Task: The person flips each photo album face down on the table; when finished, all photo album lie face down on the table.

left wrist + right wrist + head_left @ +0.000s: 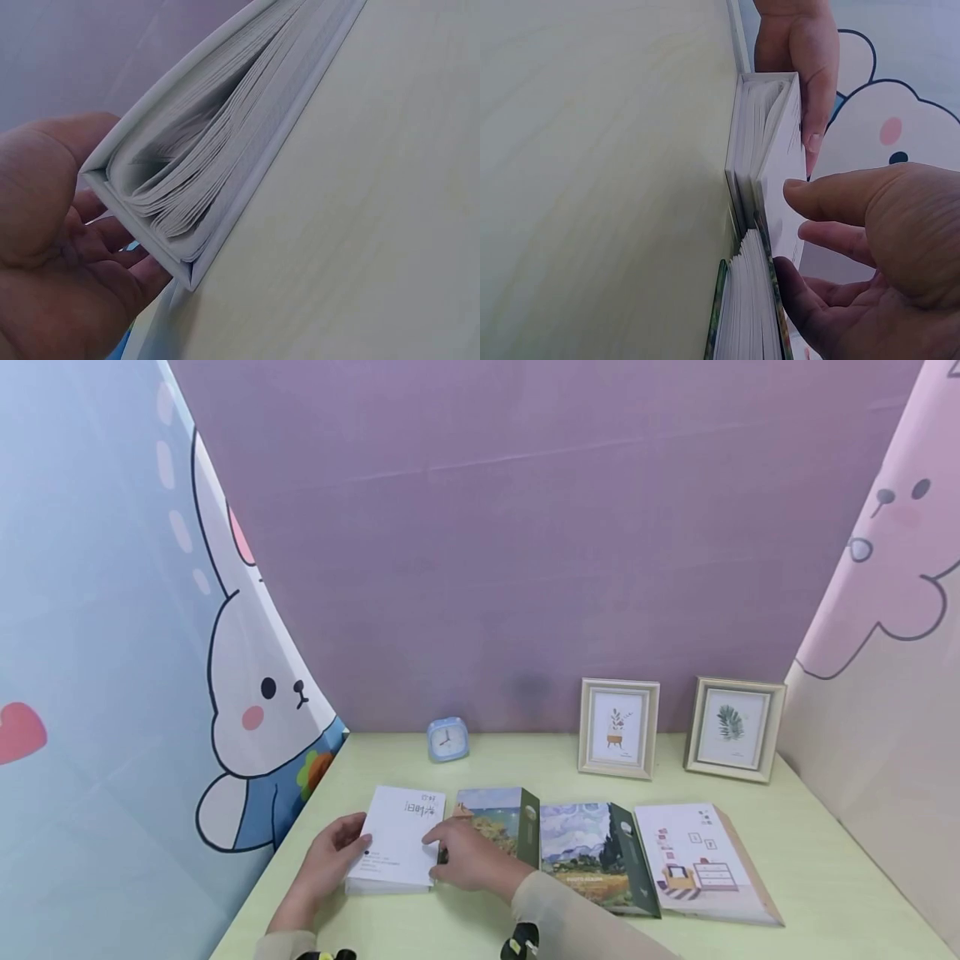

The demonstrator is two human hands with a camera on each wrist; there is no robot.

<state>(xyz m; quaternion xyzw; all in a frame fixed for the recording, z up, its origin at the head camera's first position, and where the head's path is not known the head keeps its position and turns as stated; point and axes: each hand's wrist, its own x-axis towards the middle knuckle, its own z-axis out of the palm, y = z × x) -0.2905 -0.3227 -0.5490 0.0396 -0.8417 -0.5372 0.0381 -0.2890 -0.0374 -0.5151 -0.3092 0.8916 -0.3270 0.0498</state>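
Note:
A white photo album (397, 843) with dark lettering lies on the pale table at the left end of a row of albums. My left hand (335, 853) holds its left edge, the thumb on the top cover. In the left wrist view, the fingers of that hand (75, 240) curve along the album's spine side, and the page ends (217, 142) show between the covers. My right hand (474, 853) is at the album's right side, fingertips right at the cover's edge. In the right wrist view, the right hand's fingers (829, 193) are spread apart over the cover.
Right of the white album lie a green-spined album with a painted landscape (495, 814), a second painted album (588, 852) and an album with a furniture drawing (697, 860). Behind stand a blue clock (448, 740) and two picture frames (618, 727) (736, 729) near the purple wall.

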